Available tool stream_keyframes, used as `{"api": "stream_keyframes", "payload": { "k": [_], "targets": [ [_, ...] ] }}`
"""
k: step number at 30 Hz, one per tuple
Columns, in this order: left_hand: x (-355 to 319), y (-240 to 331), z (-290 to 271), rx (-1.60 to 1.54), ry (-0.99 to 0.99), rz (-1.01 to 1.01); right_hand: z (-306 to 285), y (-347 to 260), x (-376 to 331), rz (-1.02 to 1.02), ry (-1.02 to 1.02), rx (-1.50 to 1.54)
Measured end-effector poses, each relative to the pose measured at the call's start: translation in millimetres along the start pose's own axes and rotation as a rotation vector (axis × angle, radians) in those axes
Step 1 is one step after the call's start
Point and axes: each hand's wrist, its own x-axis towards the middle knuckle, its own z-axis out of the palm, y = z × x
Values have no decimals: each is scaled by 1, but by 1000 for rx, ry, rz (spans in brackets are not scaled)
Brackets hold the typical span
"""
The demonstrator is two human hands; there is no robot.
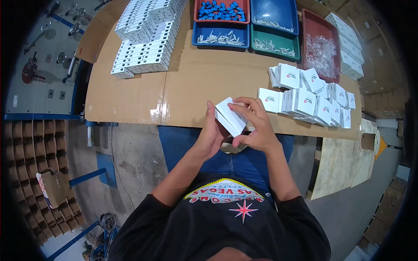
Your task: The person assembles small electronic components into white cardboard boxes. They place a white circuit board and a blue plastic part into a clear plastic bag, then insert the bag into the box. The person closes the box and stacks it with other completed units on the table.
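Observation:
A small white box [234, 121] is tilted between my two hands, just over the near edge of the cardboard-covered table. My left hand [209, 138] supports its left side, thumb pointing up along the edge and the other fingers partly hidden under it. On the other side, my right hand [260, 127] grips the box with bent fingers over its top and the thumb at its lower corner. A seam or flap line runs along the box; whether it is fully closed I cannot tell. Several similar white boxes [305, 101] lie in a loose pile to the right of my right hand.
Stacked white square parts [146, 52] stand at the far left of the table [126, 98]. At the back are a red tray [197, 13] of blue pieces, blue and green trays [275, 55] of small white pieces, and a dark red tray [308, 26] of clear plastic bags.

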Motion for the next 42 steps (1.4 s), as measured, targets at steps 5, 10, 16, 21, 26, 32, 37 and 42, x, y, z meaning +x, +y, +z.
{"api": "stream_keyframes", "payload": {
  "k": [5, 10, 16, 21, 26, 32, 37, 42],
  "targets": [
    [1, -1, 11, -35, 34, -33, 18, 16, 1, -64, 77, 121],
    [-4, -13, 21, 13, 72, 11, 18, 8, 2, 0, 101, 55],
    [-3, -23, 22, 56, 63, 42, 21, 13, 3, 11, 110, 59],
    [-6, -29, 23, 9, 79, 82, 22, 14, 1, -18, 100, 28],
    [-5, -34, 21, -4, 94, 115, 25, 13, 1, -21, 144, 86],
    [-7, -34, 23, -26, 121, 127, 16, 3, 6, -50, 170, -2],
    [-5, -27, 19, -66, 117, 172, 9, 1, 9, -124, 259, -101],
    [4, -22, 3, -15, 134, 278, 24, 17, -5, 279, 520, 326]
  ]
}}
